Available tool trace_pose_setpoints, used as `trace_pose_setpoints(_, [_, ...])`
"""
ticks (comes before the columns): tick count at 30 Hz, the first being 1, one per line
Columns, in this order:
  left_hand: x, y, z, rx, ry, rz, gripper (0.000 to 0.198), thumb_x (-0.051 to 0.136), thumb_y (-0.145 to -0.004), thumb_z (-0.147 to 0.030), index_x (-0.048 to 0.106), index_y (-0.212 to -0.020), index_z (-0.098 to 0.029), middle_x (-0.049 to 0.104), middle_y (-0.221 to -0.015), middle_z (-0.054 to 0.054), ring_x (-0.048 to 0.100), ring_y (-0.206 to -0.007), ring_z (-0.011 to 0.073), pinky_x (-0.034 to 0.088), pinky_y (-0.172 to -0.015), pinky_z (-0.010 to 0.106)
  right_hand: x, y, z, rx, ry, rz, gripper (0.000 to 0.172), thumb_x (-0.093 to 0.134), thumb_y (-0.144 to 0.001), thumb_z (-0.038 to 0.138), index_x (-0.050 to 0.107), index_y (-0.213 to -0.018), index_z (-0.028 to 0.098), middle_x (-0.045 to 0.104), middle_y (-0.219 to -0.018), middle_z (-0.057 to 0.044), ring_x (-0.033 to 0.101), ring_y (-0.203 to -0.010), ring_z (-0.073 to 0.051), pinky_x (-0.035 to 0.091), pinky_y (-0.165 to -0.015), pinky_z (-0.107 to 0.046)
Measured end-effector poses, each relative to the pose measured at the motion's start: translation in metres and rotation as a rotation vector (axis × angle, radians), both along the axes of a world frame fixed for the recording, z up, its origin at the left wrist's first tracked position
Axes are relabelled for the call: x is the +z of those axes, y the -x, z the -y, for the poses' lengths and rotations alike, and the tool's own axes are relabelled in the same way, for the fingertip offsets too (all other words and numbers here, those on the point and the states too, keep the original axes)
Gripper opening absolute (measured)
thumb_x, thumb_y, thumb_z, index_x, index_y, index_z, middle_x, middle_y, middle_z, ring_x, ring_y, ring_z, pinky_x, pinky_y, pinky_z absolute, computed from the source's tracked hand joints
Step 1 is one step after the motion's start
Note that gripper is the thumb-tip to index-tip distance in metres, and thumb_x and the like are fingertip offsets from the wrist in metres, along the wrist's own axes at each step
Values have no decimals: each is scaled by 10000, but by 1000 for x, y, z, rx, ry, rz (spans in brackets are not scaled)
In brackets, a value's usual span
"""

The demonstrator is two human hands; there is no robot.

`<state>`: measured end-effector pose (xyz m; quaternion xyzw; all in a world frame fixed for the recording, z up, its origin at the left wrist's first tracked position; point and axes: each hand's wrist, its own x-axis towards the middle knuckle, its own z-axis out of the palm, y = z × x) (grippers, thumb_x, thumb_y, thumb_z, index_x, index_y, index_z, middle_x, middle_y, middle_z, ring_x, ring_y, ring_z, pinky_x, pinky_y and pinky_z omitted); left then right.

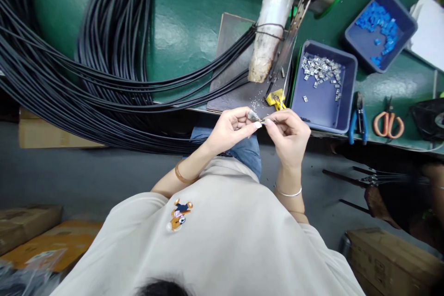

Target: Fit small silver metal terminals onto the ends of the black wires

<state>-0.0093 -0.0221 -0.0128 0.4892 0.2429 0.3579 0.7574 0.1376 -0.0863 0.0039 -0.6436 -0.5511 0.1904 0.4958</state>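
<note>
My left hand [233,127] is closed in a pinch at the bench's front edge, its index fingertip wrapped in something grey. Between my fingertips a cable end shows thin coloured wires [262,122]. My right hand [290,135] pinches those wires from the other side, fingers curled. Just beyond the hands lies a yellow tool [276,99], probably a wire stripper, with small scraps beside it. To the right stands a blue-grey bin [298,106] with small silver metal connectors [321,69]. How far the cable runs inside my left hand is hidden.
Black cables [114,32] sweep across the bench's left side. A wrapped roll [268,32] rests on a board [225,46]. Another bin [350,37] holds blue pieces; blue-handled pliers [358,120] and orange-handled scissors [388,122] lie rightward. Cardboard boxes [391,259] stand on the floor.
</note>
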Motion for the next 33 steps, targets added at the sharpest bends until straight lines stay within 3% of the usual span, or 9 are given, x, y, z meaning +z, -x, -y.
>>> trace_pose_setpoints(4, [1,-1,-2,46,-11,7,332,811,-727,-386,597,-758,-134,537,-592,-35,476,-505,35,418,-490,156,-1,3,4,-90,-143,170,127,632,-891,293,743,-937,250,668,-729,5,541,-600,-103,416,-535,-269])
trace_pose_setpoints(8, [1,-1,-3,76,-22,-8,320,786,-758,-392,591,-764,-138,541,-591,-38,469,-504,27,402,-485,144,-4,3,8,-40,-229,244,202,647,-874,200,745,-1024,293,726,-791,14,623,-665,-107,476,-593,-269])
trace_pose_setpoints(13, [0,-3,-1,85,-37,11,272,796,-741,-308,592,-759,-128,541,-610,-43,461,-524,19,383,-485,129,-6,5,10,23,-244,336,283,632,-878,155,726,-1105,293,755,-862,8,671,-711,-98,517,-633,-241])
trace_pose_setpoints(17, [-3,-6,1,87,-49,18,254,801,-711,-223,566,-709,-126,522,-631,-49,469,-547,17,414,-528,131,-4,7,9,102,-161,417,283,620,-890,168,715,-1144,249,728,-769,7,613,-611,-78,484,-588,-226])
trace_pose_setpoints(23, [-2,-4,-2,90,-15,14,183,762,-743,-191,607,-814,-124,562,-626,-47,490,-525,20,420,-507,117,-2,5,11,-115,-182,270,212,608,-900,212,739,-1060,257,674,-690,20,552,-509,-81,390,-470,-241])
trace_pose_setpoints(27, [0,-2,-2,85,29,-17,242,786,-718,-201,605,-863,-130,547,-598,-62,477,-501,19,410,-491,116,-3,3,11,-71,-117,221,184,609,-904,253,747,-1025,261,663,-683,22,571,-519,-85,400,-471,-239])
trace_pose_setpoints(33, [0,-4,-1,43,31,-18,212,794,-711,-203,609,-765,-114,547,-586,-47,482,-512,22,405,-497,120,-4,4,9,-33,-52,160,183,602,-911,299,752,-1005,256,689,-717,12,573,-524,-83,425,-477,-239])
